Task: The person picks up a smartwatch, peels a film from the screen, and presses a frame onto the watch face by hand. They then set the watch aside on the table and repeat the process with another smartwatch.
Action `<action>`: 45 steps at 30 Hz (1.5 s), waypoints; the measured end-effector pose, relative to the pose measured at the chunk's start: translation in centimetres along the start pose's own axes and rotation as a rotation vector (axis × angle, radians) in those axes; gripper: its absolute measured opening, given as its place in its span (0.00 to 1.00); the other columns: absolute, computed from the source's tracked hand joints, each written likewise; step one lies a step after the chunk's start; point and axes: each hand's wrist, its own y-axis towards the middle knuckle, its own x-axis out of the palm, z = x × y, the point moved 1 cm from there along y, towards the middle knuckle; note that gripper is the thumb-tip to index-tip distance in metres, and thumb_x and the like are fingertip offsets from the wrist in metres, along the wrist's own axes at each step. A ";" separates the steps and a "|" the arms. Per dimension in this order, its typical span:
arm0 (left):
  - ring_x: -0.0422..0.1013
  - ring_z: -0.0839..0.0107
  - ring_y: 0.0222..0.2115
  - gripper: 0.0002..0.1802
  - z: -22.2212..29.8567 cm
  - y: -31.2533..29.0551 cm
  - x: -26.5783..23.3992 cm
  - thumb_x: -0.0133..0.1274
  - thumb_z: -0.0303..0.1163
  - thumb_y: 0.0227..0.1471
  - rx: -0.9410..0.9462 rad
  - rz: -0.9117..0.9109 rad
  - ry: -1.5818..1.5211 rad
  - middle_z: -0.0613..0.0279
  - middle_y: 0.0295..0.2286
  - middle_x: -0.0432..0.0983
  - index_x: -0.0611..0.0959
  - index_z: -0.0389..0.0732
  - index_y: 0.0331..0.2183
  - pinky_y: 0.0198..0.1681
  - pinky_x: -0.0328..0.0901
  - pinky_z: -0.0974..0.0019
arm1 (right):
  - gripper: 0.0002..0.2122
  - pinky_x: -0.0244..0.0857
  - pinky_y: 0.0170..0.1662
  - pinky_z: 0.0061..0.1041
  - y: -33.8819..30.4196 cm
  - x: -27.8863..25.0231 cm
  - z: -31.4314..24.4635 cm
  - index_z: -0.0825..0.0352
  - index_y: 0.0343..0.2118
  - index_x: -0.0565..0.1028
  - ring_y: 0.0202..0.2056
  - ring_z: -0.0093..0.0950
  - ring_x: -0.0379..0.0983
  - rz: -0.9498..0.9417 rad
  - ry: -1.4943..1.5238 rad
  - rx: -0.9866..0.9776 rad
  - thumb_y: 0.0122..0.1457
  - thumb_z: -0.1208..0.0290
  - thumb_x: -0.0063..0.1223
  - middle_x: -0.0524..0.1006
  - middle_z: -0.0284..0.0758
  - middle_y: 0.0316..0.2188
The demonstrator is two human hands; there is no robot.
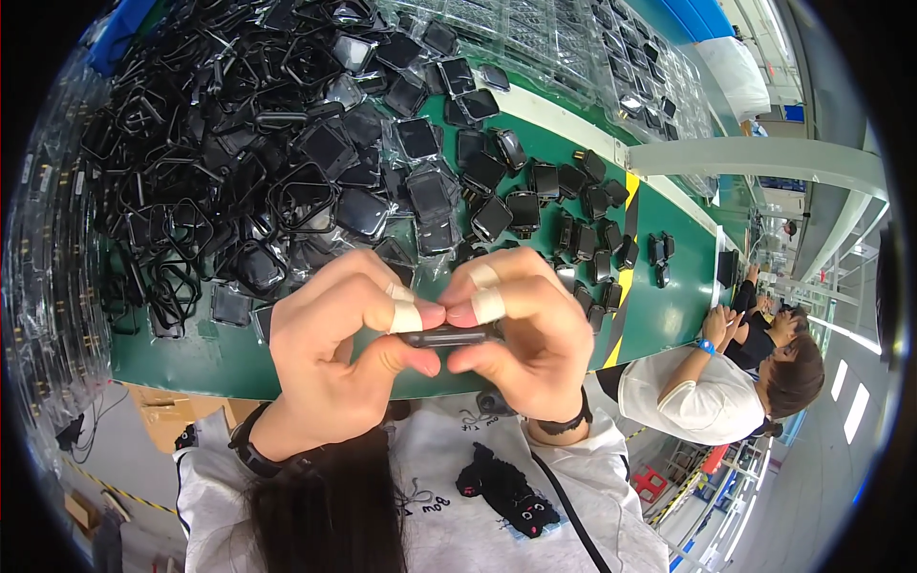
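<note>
Between my two hands is a small flat black part with rounded edges, seen edge-on; it looks like a watch-sized casing. My left hand pinches its left end between thumb and fingertips. At the other end my right hand grips it the same way, and the fingertips of both hands meet on top. White tape wraps fingers on both hands. Just beyond them, on the green table, lie black square modules in clear film and a big heap of black frames.
Loose black casings spread right toward yellow-black striped tape. Clear plastic trays lie at the back, and more are stacked along the left. A white curved rail crosses the right side. Another person sits beyond.
</note>
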 end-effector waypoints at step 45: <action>0.72 0.66 0.42 0.21 -0.8 -1.5 -5.1 0.49 0.17 0.51 -0.309 0.252 -0.615 0.49 0.44 0.72 0.70 0.29 0.49 0.47 0.69 0.66 | 0.08 0.68 0.41 0.31 6.8 3.8 -1.3 0.72 0.27 0.73 0.40 0.38 0.72 -0.283 -0.486 -0.218 0.43 0.86 0.58 0.71 0.43 0.42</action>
